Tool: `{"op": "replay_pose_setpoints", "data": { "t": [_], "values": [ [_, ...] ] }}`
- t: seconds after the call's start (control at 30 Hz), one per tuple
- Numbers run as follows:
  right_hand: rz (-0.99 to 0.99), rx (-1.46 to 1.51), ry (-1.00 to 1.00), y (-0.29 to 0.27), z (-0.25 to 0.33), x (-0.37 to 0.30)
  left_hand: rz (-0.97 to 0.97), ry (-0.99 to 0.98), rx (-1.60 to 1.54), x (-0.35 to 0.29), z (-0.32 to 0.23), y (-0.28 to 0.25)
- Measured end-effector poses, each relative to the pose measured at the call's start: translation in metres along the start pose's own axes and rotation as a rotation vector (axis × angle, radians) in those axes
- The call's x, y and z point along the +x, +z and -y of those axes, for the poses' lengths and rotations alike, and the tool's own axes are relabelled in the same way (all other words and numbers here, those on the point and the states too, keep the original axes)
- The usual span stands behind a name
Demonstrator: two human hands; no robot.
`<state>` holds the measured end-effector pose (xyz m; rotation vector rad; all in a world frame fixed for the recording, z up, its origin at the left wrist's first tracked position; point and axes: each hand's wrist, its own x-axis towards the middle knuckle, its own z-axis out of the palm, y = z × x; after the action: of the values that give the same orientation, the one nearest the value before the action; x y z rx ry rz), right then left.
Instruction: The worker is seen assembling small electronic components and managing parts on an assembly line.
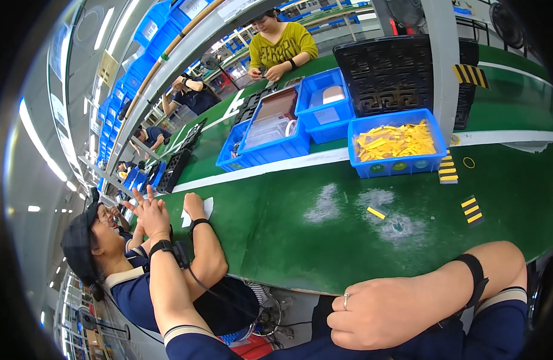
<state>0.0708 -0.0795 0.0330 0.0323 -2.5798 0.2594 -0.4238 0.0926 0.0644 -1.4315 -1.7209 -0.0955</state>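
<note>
My left hand (149, 215) is raised at the left side of the bench, fingers spread, with nothing seen in it. A black band circles its wrist. Beside it a co-worker's fist (194, 206) rests by a white sheet of paper (208, 207). My right hand (378, 312) is held low at the near edge of the bench, fingers curled in; its palm is hidden and nothing sticks out of it. A ring and a black wristband are on that arm. The nearest loose piece, a small yellow strip (376, 213), lies on the green bench (276, 240).
Across the bench stands a blue bin (397, 167) of yellow strips. Further left, blue bins (276, 150) hold clear and brown flat parts. A black patterned tray (381, 75) leans by a grey post (442, 72). A capped co-worker (117, 240) sits at left; another person (282, 48) works opposite.
</note>
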Motion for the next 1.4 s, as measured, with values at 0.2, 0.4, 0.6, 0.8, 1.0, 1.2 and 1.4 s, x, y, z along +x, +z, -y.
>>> {"op": "replay_pose_setpoints", "data": {
  "t": [0.2,0.4,0.6,0.8,1.0,1.2,1.4],
  "values": [
    [0.046,0.105,0.063,0.008,-0.015,-0.001,0.130,-0.137,-0.032,0.008,0.020,0.045],
    [0.076,0.226,0.171,0.010,-0.032,-0.003,0.136,-0.200,0.071,0.026,0.022,0.075],
    [0.091,0.265,0.199,0.011,-0.042,-0.005,0.273,-0.226,-0.012,0.042,0.008,0.063],
    [0.106,0.212,0.153,0.013,-0.042,-0.007,0.278,-0.164,-0.008,0.037,-0.009,0.040],
    [0.057,0.105,0.125,-0.003,-0.029,0.000,0.236,-0.119,-0.074,0.024,-0.035,0.010],
    [0.038,0.008,0.078,-0.022,-0.004,0.006,0.219,-0.070,-0.044,0.014,-0.016,0.008],
    [0.011,-0.027,0.092,-0.026,0.006,0.006,-0.140,0.029,0.076,0.013,0.006,0.030]
  ]
}}
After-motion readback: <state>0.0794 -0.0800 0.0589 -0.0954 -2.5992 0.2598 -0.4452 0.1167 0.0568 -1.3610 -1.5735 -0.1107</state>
